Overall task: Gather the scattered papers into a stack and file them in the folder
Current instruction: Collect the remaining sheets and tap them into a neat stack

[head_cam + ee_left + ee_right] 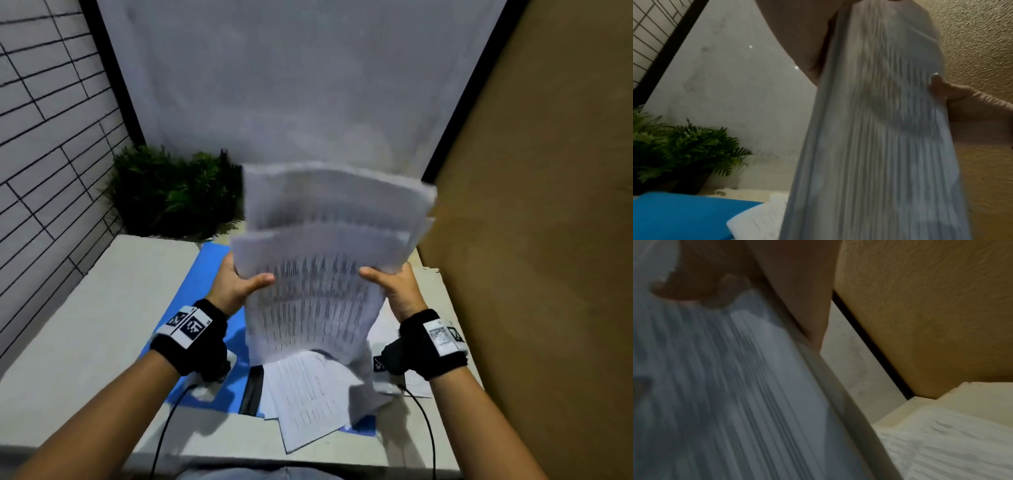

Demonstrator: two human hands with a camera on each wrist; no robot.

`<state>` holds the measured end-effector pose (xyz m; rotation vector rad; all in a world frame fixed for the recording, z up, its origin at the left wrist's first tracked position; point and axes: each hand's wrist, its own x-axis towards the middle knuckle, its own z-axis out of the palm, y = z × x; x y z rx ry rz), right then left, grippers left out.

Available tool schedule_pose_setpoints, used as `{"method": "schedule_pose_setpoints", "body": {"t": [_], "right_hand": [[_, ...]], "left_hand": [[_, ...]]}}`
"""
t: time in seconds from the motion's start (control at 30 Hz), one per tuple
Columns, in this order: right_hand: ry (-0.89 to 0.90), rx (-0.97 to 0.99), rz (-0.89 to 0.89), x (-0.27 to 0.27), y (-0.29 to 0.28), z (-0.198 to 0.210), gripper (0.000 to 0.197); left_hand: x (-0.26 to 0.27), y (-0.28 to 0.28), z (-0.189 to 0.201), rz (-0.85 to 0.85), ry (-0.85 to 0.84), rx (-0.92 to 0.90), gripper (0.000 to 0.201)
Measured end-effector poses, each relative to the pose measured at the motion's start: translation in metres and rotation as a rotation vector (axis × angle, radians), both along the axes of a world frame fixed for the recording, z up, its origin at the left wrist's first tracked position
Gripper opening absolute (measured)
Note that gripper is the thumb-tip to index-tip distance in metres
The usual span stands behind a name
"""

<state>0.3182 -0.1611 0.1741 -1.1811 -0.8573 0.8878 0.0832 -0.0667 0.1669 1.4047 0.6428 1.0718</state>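
A bundle of printed papers [318,274] stands upright and blurred above the table, its top sheets fanned unevenly. My left hand [236,284] grips its left edge, thumb on the front. My right hand [394,287] grips its right edge the same way. The same bundle [879,129] fills the left wrist view, and its edge [735,394] fills the right wrist view. An open blue folder [205,274] lies flat beneath, with a dark spine [252,390]. Several loose sheets [308,394] lie on the folder and table under the bundle.
A green potted plant [171,192] stands at the table's back left. A brown board [531,240] walls off the right side and a grey backdrop [291,85] the rear. More paper [951,443] lies on the table at the right. Cables run from both wristbands.
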Motion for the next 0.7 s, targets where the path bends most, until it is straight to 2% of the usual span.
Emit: {"method": "schedule_pose_setpoints", "body": {"t": [0.03, 0.1, 0.2, 0.3, 0.37, 0.4, 0.47, 0.53, 0.57, 0.63, 0.7], "right_hand": [[0.018, -0.027, 0.009, 0.002, -0.002, -0.004, 0.076], [-0.004, -0.104, 0.021, 0.001, -0.004, -0.012, 0.070], [-0.083, -0.129, -0.011, -0.009, -0.006, -0.009, 0.046], [-0.041, -0.030, -0.047, -0.008, -0.006, 0.001, 0.032], [-0.017, -0.043, -0.033, -0.008, -0.007, -0.002, 0.034], [-0.029, -0.102, -0.020, -0.010, -0.008, -0.010, 0.039], [-0.061, -0.275, 0.004, -0.016, -0.005, -0.044, 0.041], [-0.136, -0.481, 0.053, -0.026, -0.005, -0.078, 0.059], [-0.158, -0.555, 0.098, -0.028, -0.004, -0.091, 0.068], [-0.187, -0.635, 0.161, -0.024, -0.005, -0.103, 0.062], [-0.250, -0.723, 0.131, -0.003, -0.008, -0.110, 0.065]], "left_hand": [[0.000, 0.000, -0.004, -0.017, 0.002, -0.021, 0.089], [0.004, 0.003, -0.013, -0.056, 0.062, -0.062, 0.093], [0.011, 0.002, -0.017, -0.026, 0.137, -0.122, 0.086], [0.011, 0.005, -0.007, 0.033, 0.047, -0.111, 0.076], [0.008, 0.005, -0.009, 0.009, 0.025, -0.131, 0.067], [0.007, 0.003, -0.018, -0.012, 0.061, -0.156, 0.069], [0.007, 0.001, -0.051, -0.068, 0.257, -0.233, 0.078], [0.008, -0.004, -0.081, -0.089, 0.450, -0.272, 0.071], [0.008, -0.003, -0.093, -0.039, 0.484, -0.266, 0.062], [0.004, 0.002, -0.099, 0.112, 0.499, -0.252, 0.042], [-0.006, 0.010, -0.095, 0.237, 0.498, -0.262, 0.030]]}}
